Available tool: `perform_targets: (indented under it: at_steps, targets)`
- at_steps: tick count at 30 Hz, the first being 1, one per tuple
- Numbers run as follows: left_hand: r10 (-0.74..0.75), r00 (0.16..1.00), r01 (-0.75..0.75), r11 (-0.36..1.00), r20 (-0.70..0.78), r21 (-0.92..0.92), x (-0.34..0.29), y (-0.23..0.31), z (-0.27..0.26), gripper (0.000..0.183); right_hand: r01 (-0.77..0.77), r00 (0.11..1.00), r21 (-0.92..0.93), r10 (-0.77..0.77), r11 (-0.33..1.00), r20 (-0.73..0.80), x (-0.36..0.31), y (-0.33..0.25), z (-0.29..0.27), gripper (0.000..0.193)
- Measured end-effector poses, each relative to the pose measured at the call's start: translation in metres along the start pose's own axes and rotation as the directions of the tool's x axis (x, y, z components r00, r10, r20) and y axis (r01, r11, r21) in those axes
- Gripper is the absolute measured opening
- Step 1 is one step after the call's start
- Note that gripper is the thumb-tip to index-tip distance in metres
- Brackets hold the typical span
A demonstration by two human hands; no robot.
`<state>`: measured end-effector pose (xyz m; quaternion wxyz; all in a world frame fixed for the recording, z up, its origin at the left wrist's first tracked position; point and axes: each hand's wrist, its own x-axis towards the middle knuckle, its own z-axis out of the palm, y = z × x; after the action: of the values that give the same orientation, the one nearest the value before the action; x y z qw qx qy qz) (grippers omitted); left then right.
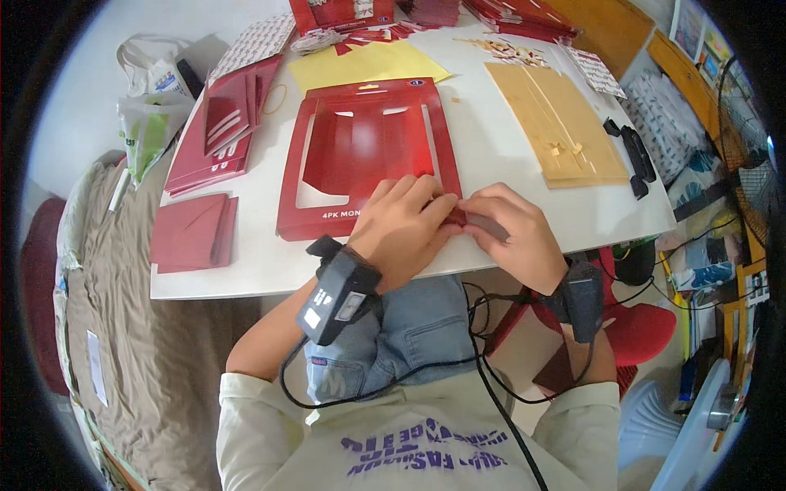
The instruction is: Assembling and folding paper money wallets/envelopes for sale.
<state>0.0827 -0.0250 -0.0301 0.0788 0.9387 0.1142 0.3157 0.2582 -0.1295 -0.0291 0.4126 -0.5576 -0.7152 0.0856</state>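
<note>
left hand and right hand were basically together, pinching the red box at its near right corner; its length stretched ahead-left, left hand closer tbh.

A brown-covered bed stands left of the white counter. Near the wall are a white tote and, just below, a white-and-green bag. A black device lies by the counter's right edge. Lower right are a red chair and pale blue plastic; a wire grille stands far right.
</note>
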Motion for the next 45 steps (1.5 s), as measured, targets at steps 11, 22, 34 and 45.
perform_targets:
  at_steps: [11, 22, 34, 45]
  targets:
    - [0.055, 0.998, -0.056, 0.996, -0.016, -0.076, 0.003, -0.005, -0.004, 0.030, 0.010, 1.000, -0.082, -0.008, 0.997, 0.021, 0.001, 0.002, -0.004, 0.030]
    - [0.134, 0.989, -0.147, 0.960, -0.066, -0.238, 0.000, -0.010, -0.013, 0.034, 0.082, 0.996, 0.040, -0.083, 0.996, 0.023, 0.001, 0.006, -0.007, 0.028]
    - [0.131, 0.991, -0.132, 0.961, -0.018, -0.241, -0.003, -0.010, -0.016, 0.038, 0.334, 0.939, -0.227, -0.343, 0.915, 0.003, 0.005, 0.004, -0.003, 0.024]
    - [0.135, 0.991, -0.133, 0.964, -0.011, -0.230, -0.003, -0.009, -0.017, 0.038, 0.440, 0.886, -0.411, -0.461, 0.798, 0.053, 0.006, -0.001, -0.005, 0.018]
